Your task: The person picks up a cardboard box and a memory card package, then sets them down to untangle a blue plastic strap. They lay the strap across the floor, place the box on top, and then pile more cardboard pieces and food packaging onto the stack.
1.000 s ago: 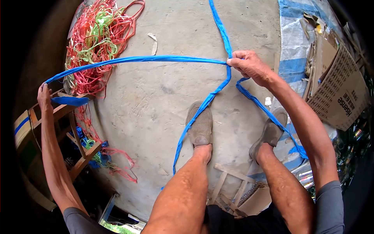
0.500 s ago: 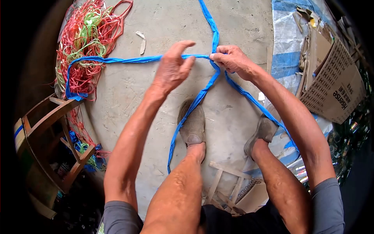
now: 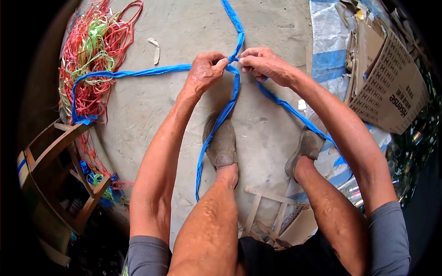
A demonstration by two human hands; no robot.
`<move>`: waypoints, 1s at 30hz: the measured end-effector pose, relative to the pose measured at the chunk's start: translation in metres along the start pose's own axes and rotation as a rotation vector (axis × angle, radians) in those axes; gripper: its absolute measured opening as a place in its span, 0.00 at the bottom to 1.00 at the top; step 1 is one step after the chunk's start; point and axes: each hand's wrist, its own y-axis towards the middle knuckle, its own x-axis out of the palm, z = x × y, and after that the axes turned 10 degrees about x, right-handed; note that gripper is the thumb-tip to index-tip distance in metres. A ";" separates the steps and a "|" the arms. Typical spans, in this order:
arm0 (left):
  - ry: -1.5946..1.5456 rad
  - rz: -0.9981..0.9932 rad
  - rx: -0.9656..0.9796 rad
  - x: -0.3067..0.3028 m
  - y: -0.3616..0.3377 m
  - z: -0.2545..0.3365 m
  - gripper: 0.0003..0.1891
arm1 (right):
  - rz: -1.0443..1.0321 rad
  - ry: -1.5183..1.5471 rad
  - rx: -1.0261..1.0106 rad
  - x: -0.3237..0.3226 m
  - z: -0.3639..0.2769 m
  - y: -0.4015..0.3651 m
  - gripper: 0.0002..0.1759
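A twisted blue strip (image 3: pixel 156 70) runs from the tangle at the left to a crossing between my hands. Other lengths of blue strip lead up to the top edge, down over my left shoe (image 3: pixel 222 142) and down right past my other shoe (image 3: pixel 307 147). My left hand (image 3: pixel 208 69) pinches the blue strip just left of the crossing. Close by on the right, my right hand (image 3: pixel 263 66) has thumb and fingers closed on the blue strip at the crossing. My fingertips partly hide the crossing.
Red and green strings (image 3: pixel 94 55) lie heaped at the upper left, above a wooden chair (image 3: pixel 62 138). On the right are a blue and white sheet (image 3: pixel 327 60), cardboard (image 3: pixel 391 87) and several bottles (image 3: pixel 400 170). A wooden frame (image 3: pixel 267 195) lies between my legs.
My left hand, apart from the strip before, has moved right and closed on it near the crossing. The floor, heap and strip have shifted slightly left in view.
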 end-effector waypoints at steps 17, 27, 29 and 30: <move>-0.047 0.092 -0.127 0.003 -0.003 -0.012 0.14 | -0.067 -0.387 0.126 -0.050 0.048 -0.084 0.14; 0.078 0.148 -0.077 0.014 0.001 -0.032 0.14 | 0.106 -0.441 0.337 -0.105 0.146 -0.217 0.09; 0.081 0.164 -0.056 0.016 0.002 -0.034 0.14 | 0.297 -0.555 0.140 -0.122 0.197 -0.239 0.12; 0.080 0.159 -0.072 0.017 0.001 -0.032 0.14 | 0.392 -0.612 0.034 -0.127 0.210 -0.245 0.15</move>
